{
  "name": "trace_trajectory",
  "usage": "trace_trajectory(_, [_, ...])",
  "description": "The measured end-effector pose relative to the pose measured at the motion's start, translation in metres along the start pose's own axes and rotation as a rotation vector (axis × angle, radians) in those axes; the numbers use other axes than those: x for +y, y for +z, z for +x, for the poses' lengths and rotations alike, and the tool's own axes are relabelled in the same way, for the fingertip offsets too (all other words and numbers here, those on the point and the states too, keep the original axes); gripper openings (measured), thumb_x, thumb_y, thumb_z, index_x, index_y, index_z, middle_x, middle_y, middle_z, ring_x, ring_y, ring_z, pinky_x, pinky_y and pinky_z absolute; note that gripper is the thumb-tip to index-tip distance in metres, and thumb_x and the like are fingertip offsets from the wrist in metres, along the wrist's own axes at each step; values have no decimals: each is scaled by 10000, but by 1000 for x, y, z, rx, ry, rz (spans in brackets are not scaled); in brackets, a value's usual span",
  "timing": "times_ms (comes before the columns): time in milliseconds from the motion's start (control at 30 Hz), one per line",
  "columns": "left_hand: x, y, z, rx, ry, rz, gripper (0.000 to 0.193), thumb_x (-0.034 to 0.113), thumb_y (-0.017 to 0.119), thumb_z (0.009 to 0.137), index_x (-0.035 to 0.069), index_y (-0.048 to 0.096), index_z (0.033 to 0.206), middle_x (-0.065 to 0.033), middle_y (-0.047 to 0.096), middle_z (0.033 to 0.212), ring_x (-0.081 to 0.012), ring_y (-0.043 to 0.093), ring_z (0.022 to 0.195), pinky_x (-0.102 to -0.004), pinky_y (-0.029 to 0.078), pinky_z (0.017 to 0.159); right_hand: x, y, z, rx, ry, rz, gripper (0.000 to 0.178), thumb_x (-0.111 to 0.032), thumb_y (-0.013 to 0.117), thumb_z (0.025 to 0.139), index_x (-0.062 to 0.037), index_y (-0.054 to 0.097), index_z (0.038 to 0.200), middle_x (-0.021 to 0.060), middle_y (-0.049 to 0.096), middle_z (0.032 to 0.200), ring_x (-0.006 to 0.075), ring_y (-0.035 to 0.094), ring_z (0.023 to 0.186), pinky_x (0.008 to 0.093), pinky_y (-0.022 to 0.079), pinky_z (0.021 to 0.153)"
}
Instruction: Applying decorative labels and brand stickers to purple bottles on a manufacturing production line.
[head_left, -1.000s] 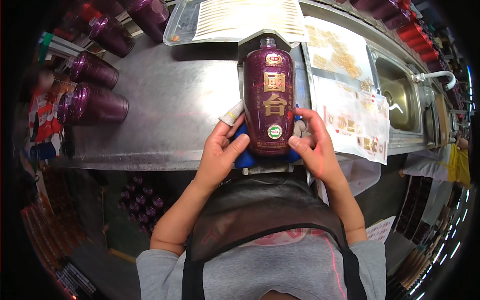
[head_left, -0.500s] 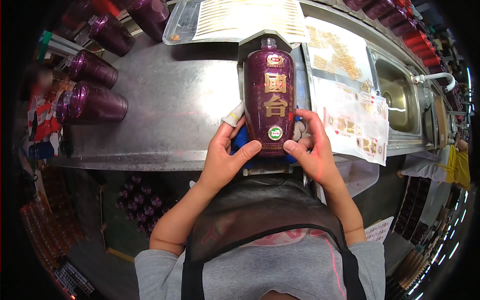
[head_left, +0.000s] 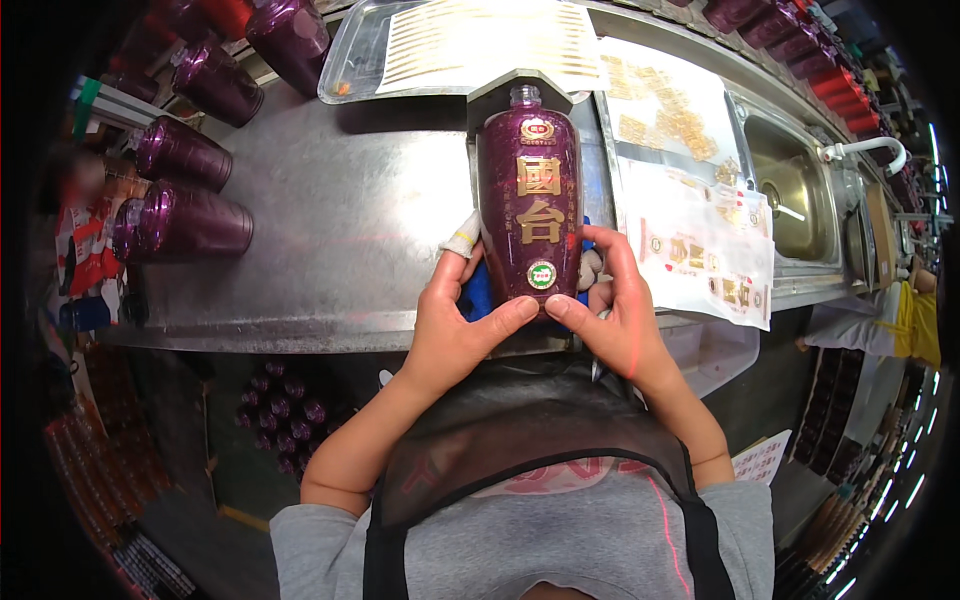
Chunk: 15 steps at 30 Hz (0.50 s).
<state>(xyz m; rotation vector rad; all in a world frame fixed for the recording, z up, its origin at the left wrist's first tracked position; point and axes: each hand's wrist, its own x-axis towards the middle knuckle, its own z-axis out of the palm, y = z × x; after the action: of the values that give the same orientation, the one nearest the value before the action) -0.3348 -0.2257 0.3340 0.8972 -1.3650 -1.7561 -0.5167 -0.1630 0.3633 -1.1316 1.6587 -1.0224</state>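
A glossy purple bottle (head_left: pixel 503 190) with gold lettering and a small green-and-white round emblem lies on its back, neck pointing away from me. It rests in a metal cradle (head_left: pixel 478 103) at the table's front edge. My left hand (head_left: pixel 448 325) grips the left side of its base, with a whitish wrap (head_left: pixel 463 236) on one finger. My right hand (head_left: pixel 625 318) grips the right side. Both thumbs press on the lower front, tips close together, while the other fingers curl round the sides and are partly hidden. Blue material (head_left: pixel 476 290) shows beneath the bottle.
Several purple bottles (head_left: pixel 195 222) lie or stand at the left. A clear tray (head_left: pixel 345 65) holds a sheet of gold strips (head_left: pixel 480 45) at the back. Sheets of gold lettering (head_left: pixel 690 240) lie right of the cradle, beside a sink (head_left: pixel 790 160) with a white tap (head_left: pixel 870 153).
My thumbs have slid inward along the bottle's lower front, and their tips are now closer together. The whole view has shifted slightly. Both hands keep hold of the bottle.
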Motion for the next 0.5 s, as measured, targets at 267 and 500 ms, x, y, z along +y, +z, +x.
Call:
trace_trajectory(267, [15, 8, 15, 53, 37, -15, 817, 134, 744, 802, -60, 263, 1433, -182, 458, 1354, -227, 449, 1262, -348, 337, 1072, 5, 4, 11, 81, 31, 129, 554, -215, 755, 796, -6, 454, 1212, -48, 431, 693, 6, 311, 521, 199, 250, 453])
trace_trajectory(500, [18, 13, 19, 43, 31, -52, 770, 97, 726, 810, -53, 280, 1419, -172, 479, 1324, -196, 482, 1210, -326, 392, 1020, 3, 6, 13, 95, 19, 86, 508, -205, 752, 795, -8, 466, 1167, -55, 416, 671, 3, 307, 506, 202, 245, 443])
